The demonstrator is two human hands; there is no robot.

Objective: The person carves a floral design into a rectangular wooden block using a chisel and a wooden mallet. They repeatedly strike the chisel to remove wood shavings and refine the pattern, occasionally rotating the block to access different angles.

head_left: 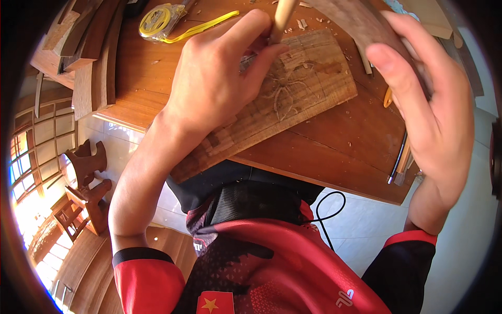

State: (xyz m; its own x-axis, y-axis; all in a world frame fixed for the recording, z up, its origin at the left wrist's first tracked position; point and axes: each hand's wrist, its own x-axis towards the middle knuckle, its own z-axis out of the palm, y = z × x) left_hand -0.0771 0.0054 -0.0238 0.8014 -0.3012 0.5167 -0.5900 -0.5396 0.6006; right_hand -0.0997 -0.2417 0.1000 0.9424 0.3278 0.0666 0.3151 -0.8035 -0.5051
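We carve a flower into a wooden board lying on the worktop, near its front edge. Our left hand has its fingers wrapped around a pale-handled chisel, its tip set on the board above the petals; our right hand grips a dark wooden mallet, fingers curled tightly round it. The petal outlines are cut, but the ground around them looks largely uncarved, so most relief work seems left. A yellow tape measure lies well apart to the left; pencils sit near the right edge, close to our right wrist.
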